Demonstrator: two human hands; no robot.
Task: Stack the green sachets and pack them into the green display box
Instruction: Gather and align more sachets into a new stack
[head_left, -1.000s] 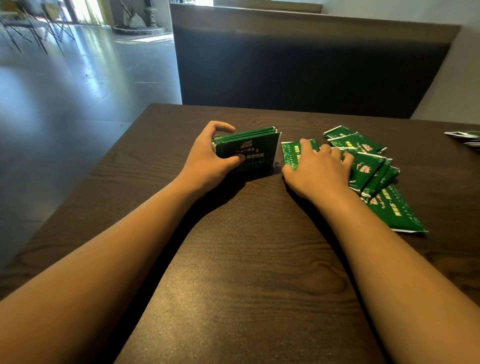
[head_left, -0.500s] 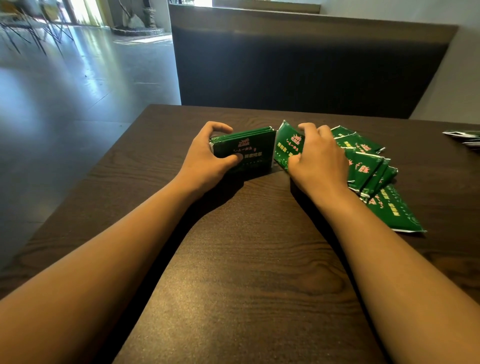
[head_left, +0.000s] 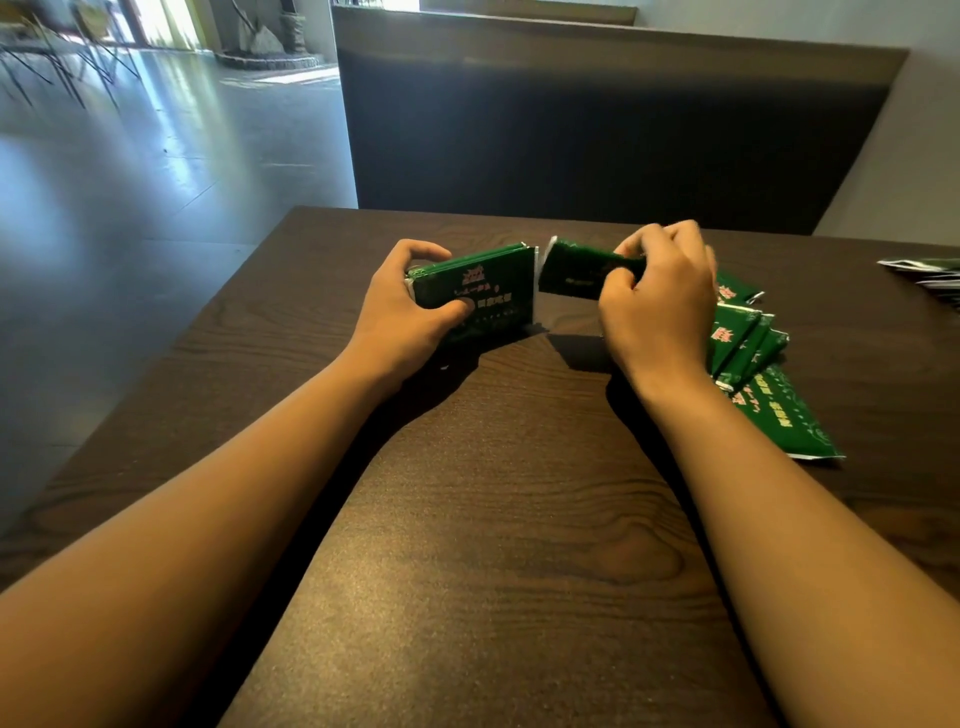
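Two hands work mid-frame: left hand (head_left: 400, 306) grips an upright sachet stack (head_left: 478, 291) on the table (head_left: 493, 519); right hand (head_left: 660, 296) pinches one lifted sachet (head_left: 576, 270).

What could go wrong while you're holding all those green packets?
The stack of sachets stands on edge in the left hand; a loose grip might let them fan out and topple. The single sachet in the right hand is lifted off the table and could knock the stack's end. No box is in view.

Two bare forearms, sleeveless, hands (head_left: 410, 306) without rings or watch.
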